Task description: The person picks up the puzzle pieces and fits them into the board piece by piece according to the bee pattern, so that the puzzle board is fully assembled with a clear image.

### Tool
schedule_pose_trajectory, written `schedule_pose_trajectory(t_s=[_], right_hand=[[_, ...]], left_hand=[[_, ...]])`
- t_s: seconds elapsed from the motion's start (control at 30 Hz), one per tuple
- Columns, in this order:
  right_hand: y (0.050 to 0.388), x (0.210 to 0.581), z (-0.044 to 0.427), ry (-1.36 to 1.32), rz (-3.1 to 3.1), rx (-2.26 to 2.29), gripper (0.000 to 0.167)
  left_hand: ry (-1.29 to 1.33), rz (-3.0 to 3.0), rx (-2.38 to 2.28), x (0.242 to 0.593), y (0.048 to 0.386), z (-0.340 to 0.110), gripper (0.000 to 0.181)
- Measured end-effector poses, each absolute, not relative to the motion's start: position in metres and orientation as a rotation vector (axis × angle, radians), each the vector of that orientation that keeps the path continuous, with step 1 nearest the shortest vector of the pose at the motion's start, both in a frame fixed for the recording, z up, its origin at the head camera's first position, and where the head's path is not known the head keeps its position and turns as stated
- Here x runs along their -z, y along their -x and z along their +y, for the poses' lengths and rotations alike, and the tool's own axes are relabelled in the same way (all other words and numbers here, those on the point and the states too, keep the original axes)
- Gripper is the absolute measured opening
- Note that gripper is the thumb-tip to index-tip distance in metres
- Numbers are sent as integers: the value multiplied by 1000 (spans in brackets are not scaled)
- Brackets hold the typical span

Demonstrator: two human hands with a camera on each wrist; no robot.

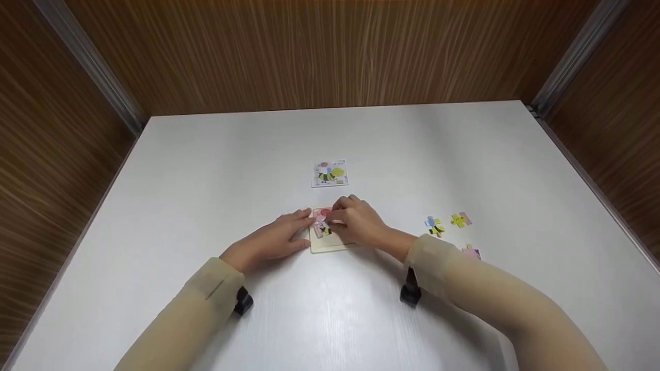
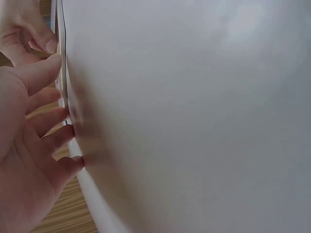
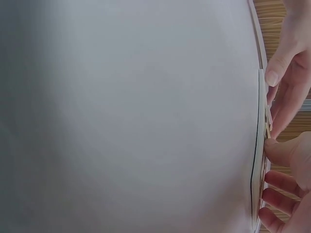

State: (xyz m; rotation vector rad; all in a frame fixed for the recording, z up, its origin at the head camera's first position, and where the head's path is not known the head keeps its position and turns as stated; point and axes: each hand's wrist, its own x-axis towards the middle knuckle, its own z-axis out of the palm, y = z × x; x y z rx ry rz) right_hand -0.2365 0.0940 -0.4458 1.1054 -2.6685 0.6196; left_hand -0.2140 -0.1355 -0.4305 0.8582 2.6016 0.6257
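Encl. booth (image 1: 608, 129), wd-grain walls (image 1: 330, 51), wht tbl (image 1: 232, 170)

Board (image 1: 334, 244), card (image 1: 330, 174), pieces (image 1: 434, 227) on white table (image 1: 232, 165)

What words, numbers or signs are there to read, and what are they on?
None that I can read.
Bee picture card: any writing is too small to read.
Puzzle board and loose jigsaw pieces: no readable words or numbers.

You can pass over the counter (image 1: 180, 206) outside your left grip (image 1: 278, 235); your right grip (image 1: 358, 220) blocks the puzzle board (image 1: 330, 248), with the picture card (image 1: 330, 174) close beyond and loose puzzle pieces (image 1: 435, 227) obstructing rightward.
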Motion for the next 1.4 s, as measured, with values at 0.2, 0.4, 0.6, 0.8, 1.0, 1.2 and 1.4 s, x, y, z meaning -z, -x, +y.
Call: schedule_pose_trajectory(t_s=[0.2,0.4,0.6,0.8,1.0,1.2,1.4], right_hand=[[236,444,94,-1094,-2701,-621,11],[234,442,93,-1097,-2716,-644,12],[234,441,91,-1087,-2728,-621,11],[234,439,90,-1074,-2756,-606,11],[233,440,89,-1053,-2762,-548,10],[233,442,89,-1037,-2732,-511,11],[234,444,89,-1036,-2703,-539,9]], left_hand=[[-890,2619,-590,432,216,-135,59],[-856,2615,-612,432,215,-135,55],[-907,2628,-623,431,215,-136,46],[-959,2625,-619,432,214,-136,39],[-971,2621,-613,432,216,-136,39],[-941,2611,-613,431,215,-135,44],[-902,2612,-627,432,213,-134,44]])
